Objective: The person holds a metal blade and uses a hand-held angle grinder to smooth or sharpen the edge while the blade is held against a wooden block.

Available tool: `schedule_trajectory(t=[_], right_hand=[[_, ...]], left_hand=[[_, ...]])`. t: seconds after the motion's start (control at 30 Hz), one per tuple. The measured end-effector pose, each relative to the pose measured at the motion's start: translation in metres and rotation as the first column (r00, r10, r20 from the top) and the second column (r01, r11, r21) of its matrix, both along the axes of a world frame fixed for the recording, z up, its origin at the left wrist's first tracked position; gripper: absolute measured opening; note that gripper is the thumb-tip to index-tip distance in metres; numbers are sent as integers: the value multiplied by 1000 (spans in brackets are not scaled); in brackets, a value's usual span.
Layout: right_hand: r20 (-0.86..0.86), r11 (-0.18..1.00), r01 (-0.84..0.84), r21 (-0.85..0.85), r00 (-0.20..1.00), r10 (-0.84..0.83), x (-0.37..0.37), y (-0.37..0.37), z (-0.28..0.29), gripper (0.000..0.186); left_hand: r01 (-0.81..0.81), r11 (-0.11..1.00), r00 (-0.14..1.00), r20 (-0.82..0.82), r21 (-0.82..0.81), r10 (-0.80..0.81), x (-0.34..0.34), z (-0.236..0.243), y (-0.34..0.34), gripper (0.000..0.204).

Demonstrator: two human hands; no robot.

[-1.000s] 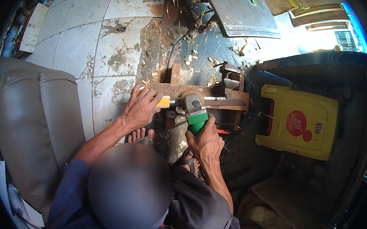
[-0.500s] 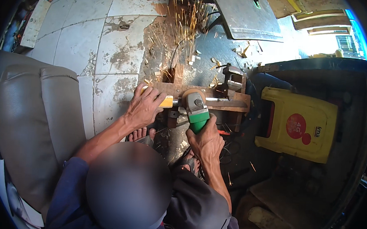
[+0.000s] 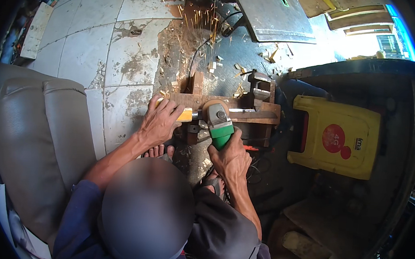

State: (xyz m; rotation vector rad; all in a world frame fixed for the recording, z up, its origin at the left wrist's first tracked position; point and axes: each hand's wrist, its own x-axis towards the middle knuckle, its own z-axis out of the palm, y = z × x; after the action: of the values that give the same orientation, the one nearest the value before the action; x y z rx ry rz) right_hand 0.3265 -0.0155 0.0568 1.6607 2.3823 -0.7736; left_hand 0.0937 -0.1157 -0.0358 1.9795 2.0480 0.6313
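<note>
My left hand (image 3: 158, 121) is closed around the yellow handle (image 3: 185, 115) of a long knife. From a metal collar at the handle, its blade (image 3: 253, 115) runs right along a low wooden work stand (image 3: 183, 98). My right hand (image 3: 232, 157) grips a green angle grinder (image 3: 222, 132) by its body. The grinder's round disc (image 3: 213, 103) sits over the blade near the handle and hides that stretch of it; the exact contact cannot be seen. Sparks (image 3: 206, 27) fly away toward the far side.
A metal clamp (image 3: 260, 87) stands at the stand's right end. Wood scraps (image 3: 213, 65) litter the floor beyond. A yellow plastic stool (image 3: 301, 156) lies to the right, a brown padded seat (image 3: 40, 143) to the left. My feet (image 3: 214, 181) are close behind the stand.
The spray of sparks is thinner than before. Both hands keep their grips, and the grinder stays at nearly the same spot on the blade; the whole view has shifted slightly.
</note>
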Motion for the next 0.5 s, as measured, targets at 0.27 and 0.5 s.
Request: schedule_trajectory(t=[0.27, 0.5], right_hand=[[-6, 1000, 4, -2, 1000, -4, 0, -1, 2, 69], [18, 997, 76, -16, 997, -75, 7, 4, 2, 67]], left_hand=[[-6, 999, 1000, 18, -53, 6, 2, 3, 0, 54], [-4, 998, 1000, 15, -66, 5, 2, 2, 1, 56]])
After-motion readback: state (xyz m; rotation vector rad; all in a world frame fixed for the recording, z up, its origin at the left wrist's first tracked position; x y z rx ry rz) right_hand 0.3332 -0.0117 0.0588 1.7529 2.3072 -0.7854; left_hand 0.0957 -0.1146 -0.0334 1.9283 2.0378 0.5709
